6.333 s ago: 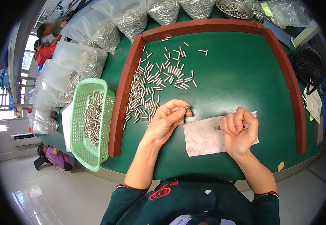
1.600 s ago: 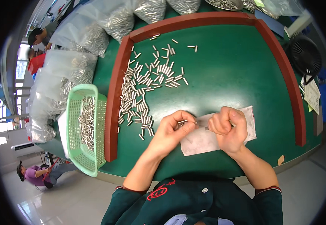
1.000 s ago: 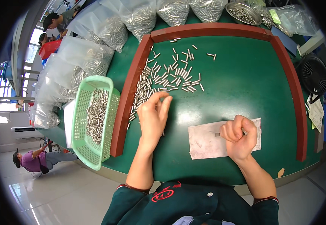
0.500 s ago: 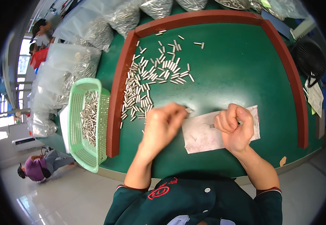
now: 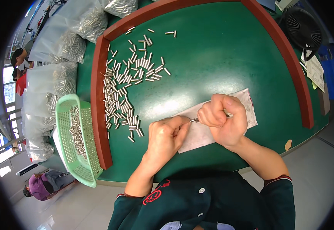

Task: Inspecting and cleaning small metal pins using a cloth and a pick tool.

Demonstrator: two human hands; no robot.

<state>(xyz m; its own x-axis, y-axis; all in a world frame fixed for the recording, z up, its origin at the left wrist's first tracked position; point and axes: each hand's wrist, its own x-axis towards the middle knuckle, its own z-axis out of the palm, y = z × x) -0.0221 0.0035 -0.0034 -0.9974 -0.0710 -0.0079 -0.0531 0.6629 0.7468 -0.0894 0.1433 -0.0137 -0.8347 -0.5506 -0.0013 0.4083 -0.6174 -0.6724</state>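
Note:
My left hand [image 5: 166, 138] is closed in a pinch on a small silver metal pin [image 5: 192, 120], whose end shows past the fingertips. Facing it, my right hand [image 5: 226, 120] is curled like a fist. A bit of metal shows at its fingers close to the pin, and a dark end shows by the thumb; the rest is hidden in the palm. Whether the two pieces touch I cannot tell. Both hands are above a stained whitish cloth or sheet [image 5: 197, 141] on the green table [image 5: 205, 65]. Many loose metal pins [image 5: 122, 92] lie scattered to the left.
A red-brown raised border [image 5: 99, 103] frames the work area. Outside it on the left stands a light green basket [image 5: 92, 143] of pins. Clear bags [image 5: 65, 78] of metal pins line the far left. A black fan [image 5: 300, 28] and papers [image 5: 313, 71] are at the right.
My two hands have come together, bringing the left hand's pin up to the metal in my right hand. The whole view has shifted, so the table's contents appear farther left.

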